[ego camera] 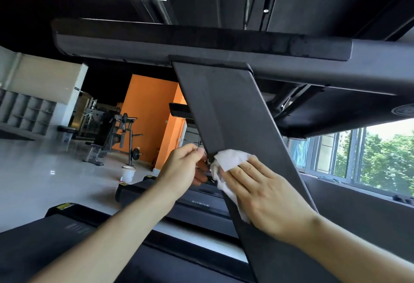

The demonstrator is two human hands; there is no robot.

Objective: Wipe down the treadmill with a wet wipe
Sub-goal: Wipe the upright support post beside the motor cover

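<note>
**A:** Start at the left. Anything there that matters?

**B:** Mostly gym background. A white bucket (128,174) stands on the floor, well apart from the work. Lower down, yellow stickers (65,206) sit on the dark machine covers, too small to read.

**A:** And the left hand?

**B:** The left hand (186,163) grips the left edge of the slanted upright (226,107) of the treadmill (201,45). Its fingers curl round the edge. A small metal piece shows right at the fingertips, and I cannot tell what it is.

**A:** Where's the wipe?

**B:** The wet wipe (230,159) lies on the upright's face, just right of that edge. It is bunched, with a tail hanging down along the edge. The right hand (268,195) lies flat over it, fingers straight and together, pressing it to the surface rather than pinching it.

**A:** What could go wrong?

**B:** I'd judge the wipe is the weak spot. Only flat pressure holds it, so a quick stroke down the slope could leave it behind or let it slide off the edge. The loose tail could catch on that metal piece and tear. Bunched as it is, it also covers a narrow strip, so parts of the wide face may get missed.

**A:** Any writing?

**B:** There is raised lettering (199,203) on the cover below the hands, but I can't read it from here. I can make out no brand. Farther right there is only a window (369,157).
</note>
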